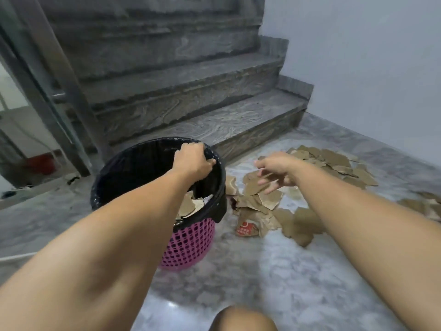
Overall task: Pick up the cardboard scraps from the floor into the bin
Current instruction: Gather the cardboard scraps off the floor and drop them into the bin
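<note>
A pink mesh bin (188, 247) lined with a black bag stands on the marble floor, left of centre. Several brown cardboard scraps lie inside it (191, 206). My left hand (192, 161) grips the bag-covered far rim of the bin. A spread of torn cardboard scraps (260, 206) covers the floor to the right of the bin, reaching back toward the wall (334, 161). One scrap bears a red print (247, 229). My right hand (274, 170) hovers just above the near scraps, blurred, fingers spread, holding nothing.
Grey marble stairs (191, 111) rise behind the bin. A white wall (358, 68) closes the right side. A metal and glass door frame (47, 91) stands at the left. More scraps (422, 204) lie at the right edge. My knee (243, 318) shows at the bottom.
</note>
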